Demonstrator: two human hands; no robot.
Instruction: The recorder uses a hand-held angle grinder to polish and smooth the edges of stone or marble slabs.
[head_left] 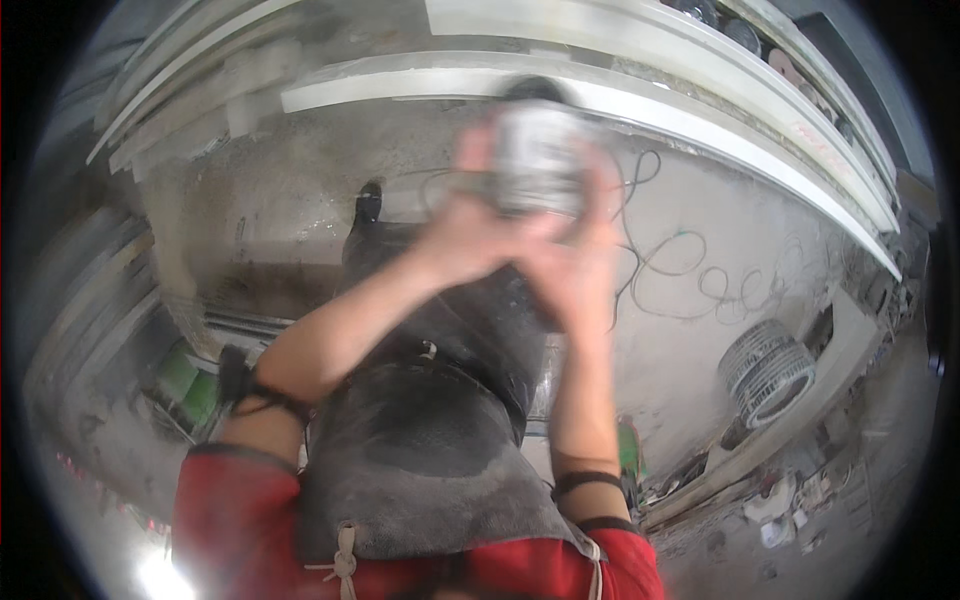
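Observation:
Out in front of me, both my hands are closed round a whitish-grey, roughly cylindrical object (543, 155) with darker bands, too smeared by motion to name its kind. My left hand (478, 225) grips it from the left and below, its fingers reaching up that side. On the opposite side my right hand (572, 255) wraps it, fingers pointing upward. A dark rounded shape (535, 90) shows just beyond the object's top; whether it belongs to it I cannot tell. Below my forearms hangs a dusty dark apron (420, 450).
Long pale slabs or beams (420, 85) run across the far side. A thin cable (680, 265) lies in loops on the dusty floor. To the right stand stacked tyres (768, 372), with rubble (785, 510) nearer me. A green object (188, 385) sits at left.

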